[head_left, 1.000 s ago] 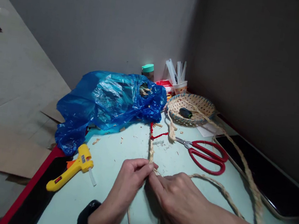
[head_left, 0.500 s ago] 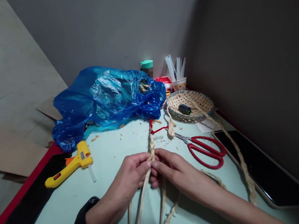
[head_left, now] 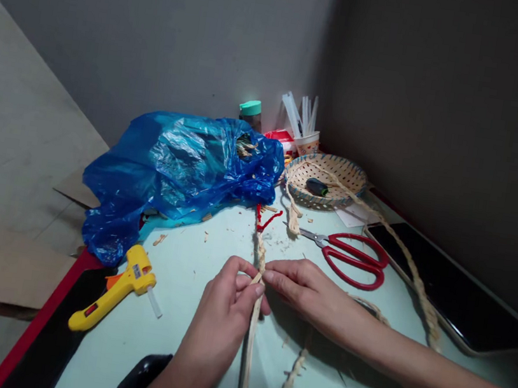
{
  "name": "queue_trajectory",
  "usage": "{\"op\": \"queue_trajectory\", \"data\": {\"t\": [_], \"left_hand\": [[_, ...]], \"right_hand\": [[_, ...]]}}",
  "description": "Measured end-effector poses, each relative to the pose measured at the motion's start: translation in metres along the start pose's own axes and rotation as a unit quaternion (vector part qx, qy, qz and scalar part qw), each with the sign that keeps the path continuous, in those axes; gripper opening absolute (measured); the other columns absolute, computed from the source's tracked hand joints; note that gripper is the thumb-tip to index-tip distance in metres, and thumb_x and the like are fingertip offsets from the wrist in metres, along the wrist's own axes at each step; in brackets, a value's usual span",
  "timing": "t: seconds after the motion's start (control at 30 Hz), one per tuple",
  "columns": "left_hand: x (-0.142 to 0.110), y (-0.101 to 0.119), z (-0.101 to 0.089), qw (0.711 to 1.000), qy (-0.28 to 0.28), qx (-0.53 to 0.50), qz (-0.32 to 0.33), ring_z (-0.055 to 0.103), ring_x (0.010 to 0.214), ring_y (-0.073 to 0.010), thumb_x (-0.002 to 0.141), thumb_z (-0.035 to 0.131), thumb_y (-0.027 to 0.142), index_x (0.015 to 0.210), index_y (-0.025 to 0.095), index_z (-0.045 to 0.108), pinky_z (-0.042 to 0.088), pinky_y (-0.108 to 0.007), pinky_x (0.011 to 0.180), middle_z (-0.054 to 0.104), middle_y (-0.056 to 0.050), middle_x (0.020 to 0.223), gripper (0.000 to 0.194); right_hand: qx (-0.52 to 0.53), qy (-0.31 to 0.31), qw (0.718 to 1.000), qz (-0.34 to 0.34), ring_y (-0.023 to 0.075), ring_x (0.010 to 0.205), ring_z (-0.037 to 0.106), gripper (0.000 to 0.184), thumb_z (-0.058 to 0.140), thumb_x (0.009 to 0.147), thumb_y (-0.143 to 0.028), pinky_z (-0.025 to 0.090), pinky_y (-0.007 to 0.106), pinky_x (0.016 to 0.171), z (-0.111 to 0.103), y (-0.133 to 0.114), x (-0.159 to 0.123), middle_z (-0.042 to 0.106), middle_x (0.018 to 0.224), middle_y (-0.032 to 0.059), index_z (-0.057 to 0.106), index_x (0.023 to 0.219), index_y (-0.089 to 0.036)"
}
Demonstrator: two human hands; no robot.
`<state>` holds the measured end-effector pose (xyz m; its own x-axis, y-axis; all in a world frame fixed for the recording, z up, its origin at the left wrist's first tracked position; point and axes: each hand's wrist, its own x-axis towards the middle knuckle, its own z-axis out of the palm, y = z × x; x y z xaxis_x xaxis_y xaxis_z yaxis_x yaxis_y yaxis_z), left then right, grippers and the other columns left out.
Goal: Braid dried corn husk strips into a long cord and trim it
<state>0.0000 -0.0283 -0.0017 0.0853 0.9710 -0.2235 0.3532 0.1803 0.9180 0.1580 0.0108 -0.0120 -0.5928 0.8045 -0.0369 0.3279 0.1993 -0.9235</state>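
A braid of pale plant fibre [head_left: 260, 252] runs toward me down the middle of the table, a red tie [head_left: 261, 221] at its far end. My left hand [head_left: 226, 308] pinches the loose strands [head_left: 251, 347] at the near end of the braid, thumb and fingers closed on them. From the right, my right hand [head_left: 295, 281] grips the same spot, its fingertips pressed on the braid. The strands hang from the hands toward the front edge. Just beyond my right hand lie red-handled scissors [head_left: 356, 259], and another fibre cord [head_left: 291, 378] lies below it.
A blue plastic bag [head_left: 182, 157] lies at the back left, a yellow glue gun [head_left: 117, 290] at the left edge. A woven basket [head_left: 340, 167] holds a dark object. A long braided cord [head_left: 405, 250] crosses a black tablet [head_left: 457, 292]. Behind stand a cup [head_left: 307, 142] and a green-lidded jar [head_left: 252, 108].
The strands that hung apart now run together below my left hand, whose fingers have opened a little and shifted. The right hand stays at the braid. The view has moved slightly.
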Motion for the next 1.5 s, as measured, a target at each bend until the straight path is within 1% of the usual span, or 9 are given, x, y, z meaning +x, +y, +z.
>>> {"op": "queue_trajectory", "data": {"t": [0.17, 0.37, 0.6, 0.8, 0.9, 1.03, 1.1, 1.27, 1.5], "left_hand": [[-0.007, 0.008, -0.005, 0.984, 0.035, 0.161, 0.066, 0.053, 0.062, -0.0137, 0.091, 0.044, 0.029, 0.079, 0.021, 0.049, 0.036, -0.025, 0.061, 0.061, 0.002, 0.066, 0.015], [-0.016, 0.007, 0.004, 0.959, 0.086, 0.226, 0.15, 0.057, 0.059, -0.0137, 0.091, 0.044, 0.023, 0.074, 0.02, 0.055, 0.037, -0.025, 0.057, 0.063, 0.0, 0.065, 0.02], [-0.021, -0.015, 0.028, 0.859, 0.102, 0.396, 0.308, 0.058, 0.053, -0.021, 0.082, 0.046, 0.01, 0.086, 0.016, 0.065, 0.032, -0.032, 0.051, 0.066, -0.01, 0.067, 0.02], [-0.017, 0.007, 0.007, 0.947, 0.122, 0.228, 0.193, 0.053, 0.065, -0.0204, 0.086, 0.051, 0.028, 0.06, 0.021, 0.059, 0.033, -0.032, 0.062, 0.059, -0.008, 0.065, 0.028], [-0.006, 0.011, -0.005, 0.981, 0.135, 0.092, 0.105, 0.054, 0.074, -0.0187, 0.086, 0.052, 0.029, 0.077, 0.02, 0.06, 0.038, -0.03, 0.07, 0.06, -0.005, 0.078, 0.015], [0.007, 0.001, -0.003, 0.981, -0.085, -0.172, -0.014, 0.039, 0.051, -0.0095, 0.089, 0.048, 0.037, 0.087, 0.02, 0.05, 0.031, -0.021, 0.05, 0.045, 0.004, 0.061, 0.017], [0.01, -0.003, 0.002, 0.963, -0.123, -0.235, -0.053, 0.022, 0.044, -0.0061, 0.089, 0.048, 0.038, 0.085, 0.02, 0.046, 0.016, -0.019, 0.041, 0.038, 0.007, 0.059, 0.019], [0.009, -0.007, 0.003, 0.985, -0.093, -0.141, -0.019, 0.024, 0.043, -0.0061, 0.09, 0.046, 0.036, 0.087, 0.017, 0.054, 0.014, -0.023, 0.04, 0.043, 0.005, 0.059, 0.022], [0.007, -0.004, 0.0, 1.0, -0.019, 0.013, 0.009, 0.032, 0.049, -0.0102, 0.086, 0.047, 0.034, 0.052, 0.018, 0.042, 0.024, -0.025, 0.051, 0.036, 0.004, 0.048, 0.037]], "right_hand": [[-0.028, 0.044, 0.998, 0.044, 0.0087, 0.05, 0.035, 0.035, 0.043, 0.089, -0.028, 0.025, 0.023, 0.049, 0.003, 0.0, 0.001, 0.043, 0.05, -0.0036, 0.051, 0.057, -0.016], [0.028, 0.043, 0.998, 0.022, 0.0092, 0.053, 0.044, 0.032, 0.044, 0.087, -0.024, 0.029, 0.022, 0.053, 0.004, 0.004, 0.001, 0.054, 0.055, -0.0012, 0.054, 0.058, -0.015], [0.139, -0.008, 0.989, 0.04, 0.0096, 0.056, 0.041, 0.033, 0.047, 0.088, -0.032, 0.031, 0.022, 0.054, 0.001, 0.005, 0.001, 0.049, 0.057, -0.0016, 0.054, 0.061, -0.014], [0.171, -0.007, 0.983, 0.067, 0.0079, 0.051, 0.03, 0.029, 0.052, 0.087, -0.031, 0.024, 0.022, 0.049, 0.001, -0.001, -0.001, 0.043, 0.055, -0.0033, 0.063, 0.068, -0.013], [0.179, -0.014, 0.982, 0.062, 0.0073, 0.048, 0.029, 0.032, 0.048, 0.09, -0.033, 0.022, 0.021, 0.047, 0.0, -0.006, -0.002, 0.044, 0.054, -0.0032, 0.07, 0.076, -0.013], [0.249, -0.057, 0.966, 0.039, 0.0102, 0.055, 0.048, 0.032, 0.044, 0.092, -0.031, 0.035, 0.021, 0.055, 0.0, -0.009, -0.001, 0.06, 0.063, 0.0011, 0.068, 0.082, -0.013], [0.25, -0.061, 0.966, 0.033, 0.012, 0.061, 0.054, 0.027, 0.043, 0.091, -0.025, 0.039, 0.022, 0.061, 0.001, -0.009, 0.0, 0.063, 0.065, 0.0017, 0.066, 0.08, -0.013], [0.011, -0.02, 1.0, 0.002, 0.0137, 0.065, 0.055, 0.031, 0.04, 0.091, -0.022, 0.037, 0.024, 0.063, -0.001, -0.01, -0.004, 0.066, 0.071, 0.004, 0.064, 0.074, -0.015], [-0.303, 0.018, 0.952, 0.038, 0.0094, 0.044, 0.031, 0.031, 0.038, 0.092, -0.03, 0.016, 0.028, 0.049, -0.001, -0.021, -0.01, 0.049, 0.053, 0.0015, 0.055, 0.07, -0.017]]}}
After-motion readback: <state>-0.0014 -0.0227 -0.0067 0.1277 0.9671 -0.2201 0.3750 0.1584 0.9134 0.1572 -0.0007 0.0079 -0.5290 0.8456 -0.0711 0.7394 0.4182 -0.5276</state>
